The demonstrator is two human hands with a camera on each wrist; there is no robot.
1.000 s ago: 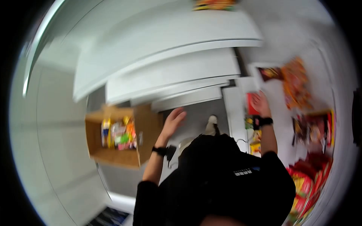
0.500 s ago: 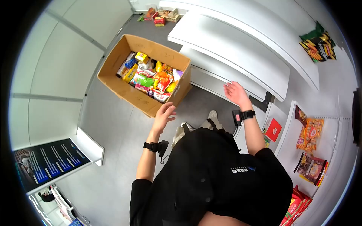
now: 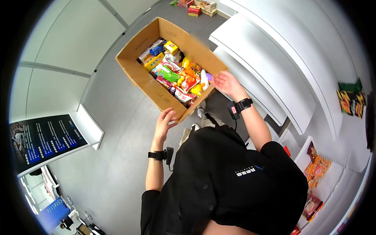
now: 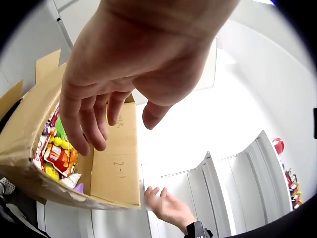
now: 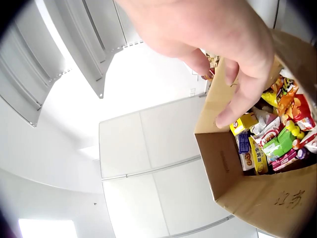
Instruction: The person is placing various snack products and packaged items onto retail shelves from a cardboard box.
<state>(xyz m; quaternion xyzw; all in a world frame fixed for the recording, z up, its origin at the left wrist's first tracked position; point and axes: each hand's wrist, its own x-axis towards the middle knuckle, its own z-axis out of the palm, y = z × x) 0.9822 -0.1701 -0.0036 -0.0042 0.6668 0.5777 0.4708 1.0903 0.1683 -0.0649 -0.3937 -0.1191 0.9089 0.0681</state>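
A cardboard box, open at the top, stands on the floor ahead of me. Inside lie packaged snacks: a green packet, a yellow carton, an orange-red bag and several more. My left hand is at the box's near corner, its fingers loosely bent and overlapping the rim. By the right corner my right hand is spread, palm partly up. In the right wrist view the right hand's fingers hang over the box wall. Neither hand holds anything.
White shelves run along the right of the box. Bagged snacks sit on a lower right shelf, and a dark green bag on another. Small cartons lie on the floor beyond. A dark sign board stands at left.
My view has swung from the right-hand shelves toward the box. The right hand has moved away from a red carton on the shelf to the box's right corner; the left hand has come to the near corner.
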